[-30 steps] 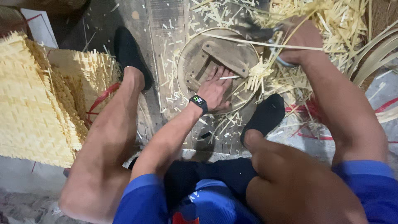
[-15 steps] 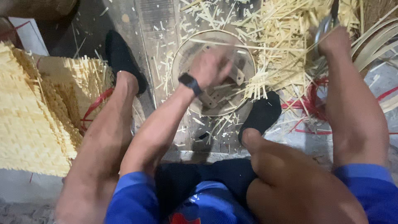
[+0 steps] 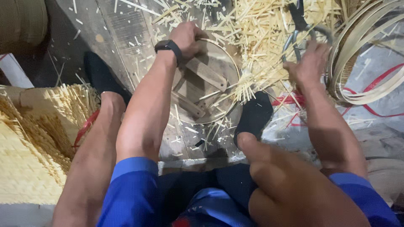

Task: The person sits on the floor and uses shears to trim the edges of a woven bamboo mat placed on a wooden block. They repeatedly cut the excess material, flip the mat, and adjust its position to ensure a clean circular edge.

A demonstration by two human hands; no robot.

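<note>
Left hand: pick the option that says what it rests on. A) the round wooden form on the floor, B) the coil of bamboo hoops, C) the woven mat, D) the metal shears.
A: the left hand lies on the far rim of the round wooden form, while the right hand is over by the metal shears, beside the coil of bamboo hoops.

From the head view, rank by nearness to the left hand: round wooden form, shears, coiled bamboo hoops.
Measured from the left hand:
1. Round wooden form, directly under the hand.
2. Shears, to the right, by the right hand.
3. Coiled bamboo hoops, far right edge.
</note>
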